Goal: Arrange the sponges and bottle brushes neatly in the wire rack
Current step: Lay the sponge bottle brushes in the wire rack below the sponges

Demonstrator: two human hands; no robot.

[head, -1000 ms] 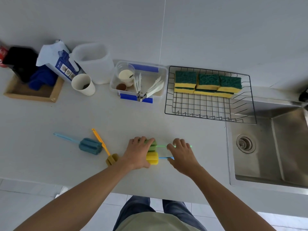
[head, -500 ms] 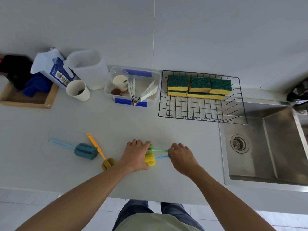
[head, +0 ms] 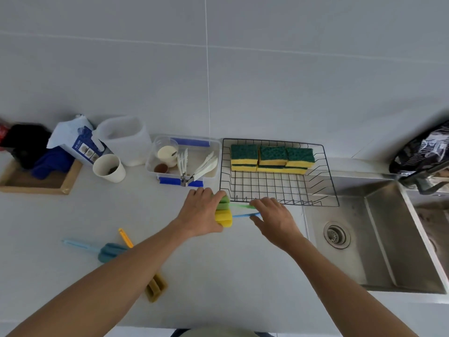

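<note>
Both bare forearms reach forward from the near edge of the counter, converging toward its middle. The left hand (head: 202, 211) lies palm down with fingers curled round the foam heads it grips. The right hand (head: 274, 218), just beside it, is palm down, fingers bent, pinching the thin handles.

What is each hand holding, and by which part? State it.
Left hand grips the green and yellow sponge heads of two bottle brushes; right hand holds their handles.

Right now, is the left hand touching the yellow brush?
Touching. The head view shows the left hand wrapped over the foam head of the yellow brush, with no gap between them.
</note>
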